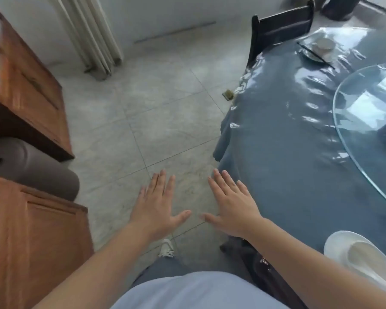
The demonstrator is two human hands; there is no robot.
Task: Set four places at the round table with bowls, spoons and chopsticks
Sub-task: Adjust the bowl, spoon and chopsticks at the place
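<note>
Two bare hands reach out ahead of us, palms down, fingers spread flat, nothing held in either. Our left hand [157, 207] hangs over the grey floor tiles [143, 112]. Our right hand [231, 205] is level with it, thumbs nearly meeting, its outer fingers near the hanging edge of the blue tablecloth [276, 152]; we cannot tell whether they touch the cloth.

The round table [299, 192] fills the right side of the view. A clear plastic sheet lies over the cloth and glints with window light. A glass turntable [352, 139] sits toward the table's middle, cut off by the right edge of the view.

One place setting at the far side: a small pale bowl [324, 44] on a plate [308, 55], with dark chopsticks [315, 55] laid beside the bowl across the plate. A spoon there is too small and blurred to confirm. A dark chair [281, 25] stands behind that place.

Near side, lower right: a white bowl [359, 255] on a white plate [331, 246] at the table edge, just beyond our right forearm. No clear view of utensils with it.

Left side: wooden cabinets [31, 90] and a grey cushioned armrest [31, 168] between them. A pale curtain [91, 34] hangs at the far wall. A small greenish object [228, 94] lies on the floor near the table's edge. A light shoe [166, 248] shows below our hands.
</note>
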